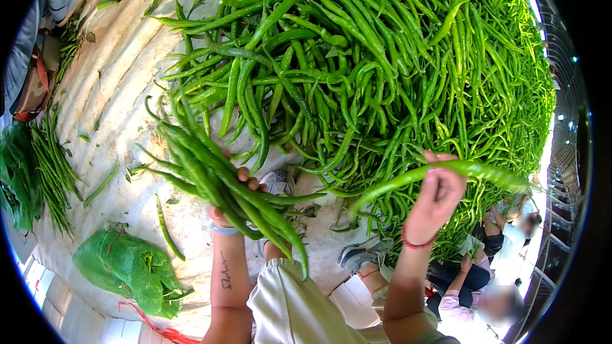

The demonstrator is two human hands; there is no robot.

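Observation:
My left hand (224,211) is closed round a bunch of long green chili peppers (213,169), which fans out past both sides of my fist. My right hand (444,186) pinches one long, curved green chili pepper (403,180) near its middle, raised over the edge of the heap. The heap of chili peppers (357,57) spreads from the middle to the far right, a loose tangle beyond my hands. Part of the bunch hides my left fingers.
A pale ground sheet (121,127) lies under everything. A green mesh sack (131,271) rests at the near left, close to red twine (169,333). Another pile of peppers (51,169) lies by a dark green bag (18,175). People (472,280) sit at the lower right.

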